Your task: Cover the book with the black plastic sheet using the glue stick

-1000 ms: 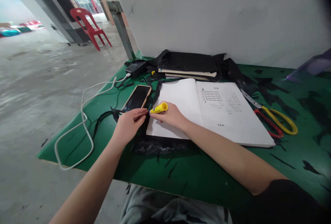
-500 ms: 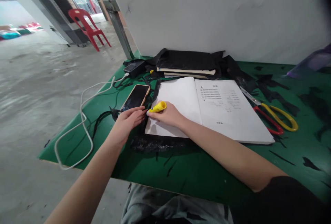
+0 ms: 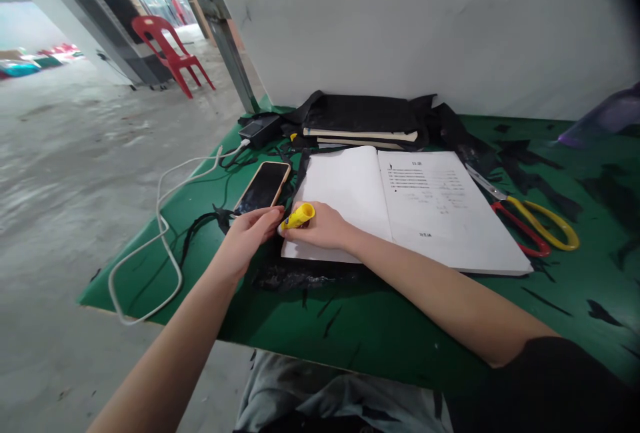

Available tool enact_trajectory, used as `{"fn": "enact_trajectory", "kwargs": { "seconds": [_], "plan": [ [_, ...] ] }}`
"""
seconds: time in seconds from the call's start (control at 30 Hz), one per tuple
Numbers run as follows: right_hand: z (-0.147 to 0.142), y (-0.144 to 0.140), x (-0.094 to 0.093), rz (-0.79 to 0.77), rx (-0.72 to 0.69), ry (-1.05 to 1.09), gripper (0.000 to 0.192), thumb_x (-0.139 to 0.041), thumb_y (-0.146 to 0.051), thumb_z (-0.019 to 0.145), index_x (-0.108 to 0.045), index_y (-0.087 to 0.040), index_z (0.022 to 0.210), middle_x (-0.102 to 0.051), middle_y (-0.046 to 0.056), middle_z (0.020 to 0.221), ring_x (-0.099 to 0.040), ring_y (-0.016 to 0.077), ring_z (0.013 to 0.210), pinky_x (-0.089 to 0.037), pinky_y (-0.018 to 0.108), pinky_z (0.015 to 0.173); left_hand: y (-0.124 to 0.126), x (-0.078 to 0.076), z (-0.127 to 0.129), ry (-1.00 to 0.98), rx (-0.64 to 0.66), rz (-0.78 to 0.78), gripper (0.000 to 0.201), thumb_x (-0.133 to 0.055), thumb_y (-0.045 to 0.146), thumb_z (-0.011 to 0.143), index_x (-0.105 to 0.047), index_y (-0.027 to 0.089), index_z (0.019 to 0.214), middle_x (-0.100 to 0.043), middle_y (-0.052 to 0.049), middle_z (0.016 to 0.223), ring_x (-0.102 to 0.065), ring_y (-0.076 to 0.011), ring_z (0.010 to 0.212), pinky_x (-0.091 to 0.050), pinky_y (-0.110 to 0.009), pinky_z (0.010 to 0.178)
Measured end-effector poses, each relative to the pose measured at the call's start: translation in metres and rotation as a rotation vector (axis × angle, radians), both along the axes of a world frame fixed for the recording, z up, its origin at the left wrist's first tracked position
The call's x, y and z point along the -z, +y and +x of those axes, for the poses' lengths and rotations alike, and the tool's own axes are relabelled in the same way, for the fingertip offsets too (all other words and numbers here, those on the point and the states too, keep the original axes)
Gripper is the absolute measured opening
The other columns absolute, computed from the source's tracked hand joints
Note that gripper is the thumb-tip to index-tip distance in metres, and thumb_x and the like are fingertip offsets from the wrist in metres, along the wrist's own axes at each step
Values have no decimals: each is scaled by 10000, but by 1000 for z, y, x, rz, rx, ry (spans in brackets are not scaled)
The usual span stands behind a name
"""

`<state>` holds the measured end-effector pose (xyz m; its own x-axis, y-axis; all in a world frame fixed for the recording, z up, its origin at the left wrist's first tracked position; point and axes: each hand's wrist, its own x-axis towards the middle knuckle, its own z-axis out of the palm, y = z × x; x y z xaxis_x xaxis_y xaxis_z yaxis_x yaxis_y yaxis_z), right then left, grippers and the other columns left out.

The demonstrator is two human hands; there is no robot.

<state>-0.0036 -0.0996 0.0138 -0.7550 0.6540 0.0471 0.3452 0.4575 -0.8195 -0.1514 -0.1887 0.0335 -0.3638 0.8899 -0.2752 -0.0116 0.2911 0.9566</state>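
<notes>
1. At the left edge of an open, white-paged book (image 3: 345, 183), the right hand (image 3: 327, 227) grips a small yellow plastic tube (image 3: 299, 216), probably a glue stick; its hollow end faces up and right, its pale tip down and left.
2. Just beside that tip, the left hand (image 3: 247, 238) has its thumb and fingers drawn close together; whether they pinch anything, I cannot tell.
3. Beneath the book, a thin, glossy black sheet (image 3: 305, 276) shows as a dark border along the left side and part of the near side.
4. As for progress, the book lies on the sheet, and pale, shiny smears mark the near flap; I take these for glue already applied. Neither visible border is folded over the page. The hands partly hide the left one, so how much of it is coated cannot be told.
5. Behind the book lies a black-covered stack of cream-edged volumes (image 3: 365, 116); its wrapping looks further along.
6. Near the left fingers rests a dark-screened smartphone in a tan case (image 3: 263, 185). Just right of the book, metal scissors with red and yellow handles (image 3: 543, 219) lie on the green tabletop (image 3: 400, 326).
</notes>
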Motion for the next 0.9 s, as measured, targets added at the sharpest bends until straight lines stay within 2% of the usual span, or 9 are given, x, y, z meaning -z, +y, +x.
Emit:
{"fn": "enact_trajectory", "kwargs": {
  "seconds": [0.2, 0.4, 0.43, 0.57, 0.67, 0.77, 0.83, 0.9],
  "plan": [
    [-1, -7, -3, 2, -89, -32, 342, -616, -530, 707, -625, -224, 859, -651, 9, 805, -593, 168, 725, -398, 254, 608, 1, -3, 5, 59, 30, 24, 508, -601, 471, 776, -619, 110, 1133, -667, -104, 1105, -613, -239, 1054, -462, -358, 961],
    [0, -12, -11, -32, -190, -57, 365, -634, -553, 675, -638, -207, 793, -638, -4, 728, -578, 160, 671, -380, 238, 564, 3, -3, 8, 399, 103, 35, 549, -509, 576, 809, -647, 137, 1109, -680, -83, 1081, -596, -272, 1065, -460, -379, 949],
    [1, -11, -13, -39, -205, -68, 370, -641, -556, 665, -640, -205, 780, -637, -5, 721, -576, 160, 669, -382, 237, 563, 3, -2, 8, 401, 105, 32, 569, -493, 593, 814, -641, 136, 1120, -668, -89, 1110, -594, -272, 1072, -454, -384, 958],
    [5, -7, -19, -53, -318, -74, 341, -654, -527, 660, -653, -211, 788, -646, -10, 753, -581, 161, 712, -405, 237, 601, 5, 6, 5, 199, 89, 8, 641, -477, 631, 810, -587, 118, 1178, -612, -134, 1210, -598, -260, 1081, -458, -390, 969],
    [7, -3, -21, -82, -376, -104, 343, -676, -518, 638, -648, -208, 781, -648, -9, 759, -583, 166, 726, -424, 246, 629, 6, 8, 5, 170, 78, -21, 627, -477, 626, 816, -581, 122, 1173, -604, -140, 1217, -601, -242, 1081, -443, -377, 991],
    [11, -1, -25, -155, -404, -99, 337, -709, -497, 611, -633, -197, 745, -643, -6, 745, -588, 168, 732, -443, 253, 654, 5, 6, 8, 199, 81, -8, 615, -461, 628, 824, -593, 121, 1148, -606, -134, 1214, -605, -243, 1069, -449, -374, 982],
    [14, 0, -26, -260, -417, -30, 327, -734, -462, 600, -626, -194, 752, -641, -7, 757, -590, 159, 730, -454, 242, 643, 4, 4, 9, 220, 91, 7, 607, -444, 621, 832, -595, 123, 1146, -624, -129, 1183, -616, -253, 1037, -473, -381, 943],
    [16, 3, -27, -385, -419, 65, 305, -744, -423, 609, -622, -195, 771, -638, -11, 771, -586, 138, 711, -458, 222, 619, 4, 2, 8, 331, 101, 15, 551, -451, 577, 840, -611, 136, 1130, -654, -113, 1127, -625, -261, 1000, -487, -376, 901]
  ]
}}
